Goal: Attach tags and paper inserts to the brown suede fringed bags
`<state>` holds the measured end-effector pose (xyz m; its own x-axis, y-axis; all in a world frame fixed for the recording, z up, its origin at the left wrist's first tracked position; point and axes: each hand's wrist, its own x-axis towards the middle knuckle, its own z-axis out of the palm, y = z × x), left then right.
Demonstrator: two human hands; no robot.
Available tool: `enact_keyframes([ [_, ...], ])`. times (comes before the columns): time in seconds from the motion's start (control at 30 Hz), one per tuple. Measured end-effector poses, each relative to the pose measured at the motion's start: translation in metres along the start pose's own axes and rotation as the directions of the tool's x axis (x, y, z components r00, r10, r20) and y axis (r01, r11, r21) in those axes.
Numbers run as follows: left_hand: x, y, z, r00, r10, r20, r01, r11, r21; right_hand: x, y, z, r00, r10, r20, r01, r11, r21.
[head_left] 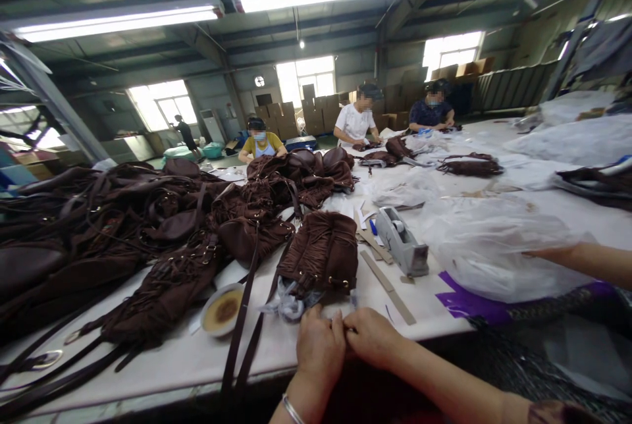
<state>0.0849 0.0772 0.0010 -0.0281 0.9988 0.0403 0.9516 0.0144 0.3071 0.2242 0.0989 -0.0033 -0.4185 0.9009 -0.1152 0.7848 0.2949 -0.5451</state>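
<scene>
Both hands meet at the near edge of the white table [434, 292]. The left hand [320, 345], a bangle [292, 409] on its wrist, and the right hand [370, 337] touch each other at the fingertips, their fingers curled narrow and pinched together over something too small to make out; whether they grip anything I cannot tell.

Just beyond the hands lies a brown fringed bag [320, 254], flat on the table, with a bundle of crumpled clear plastic [286, 304] at its near end, just beside the left hand. Two dark straps [241, 338] run from the bag's left side down over the near edge.

Left of the bag sits a small bowl [222, 309] holding a brownish substance. Farther left, a big heap of brown bags [123, 226] covers much of the table. Right of the fringed bag stands a grey tape dispenser [401, 241], with flat card strips [388, 286] lying near it. Farther right, another person's forearm [587, 259] reaches into a clear plastic bag [494, 246] over a purple sheet [464, 304].

At the far end, three people [355, 122] sit at the table with more brown bags.
</scene>
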Motion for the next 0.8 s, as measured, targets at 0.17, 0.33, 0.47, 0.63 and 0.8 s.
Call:
enact_keyframes([
  [0.17, 0.012, 0.003, 0.000, 0.999, -0.025, 0.026, 0.024, 0.998, 0.065, -0.011, 0.006, 0.000, 0.995, -0.092, 0.026, 0.095, 0.987, -0.127],
  [0.33, 0.011, -0.001, -0.002, 0.997, 0.027, 0.071, -0.030, 0.998, 0.046, -0.021, 0.020, -0.002, 0.972, -0.234, 0.020, 0.234, 0.956, -0.178],
  [0.47, 0.007, -0.010, -0.003, 0.983, 0.164, 0.078, -0.163, 0.987, -0.014, -0.017, 0.027, -0.008, 0.978, -0.206, -0.028, 0.187, 0.929, -0.321],
  [0.63, 0.011, -0.020, -0.014, 0.916, 0.378, 0.134, -0.374, 0.926, -0.059, -0.010, 0.029, -0.012, 0.954, -0.294, -0.062, 0.245, 0.881, -0.404],
  [0.8, 0.019, -0.024, -0.023, 0.829, 0.515, 0.216, -0.525, 0.851, -0.014, -0.005, 0.033, -0.027, 0.846, -0.528, -0.075, 0.461, 0.795, -0.393],
])
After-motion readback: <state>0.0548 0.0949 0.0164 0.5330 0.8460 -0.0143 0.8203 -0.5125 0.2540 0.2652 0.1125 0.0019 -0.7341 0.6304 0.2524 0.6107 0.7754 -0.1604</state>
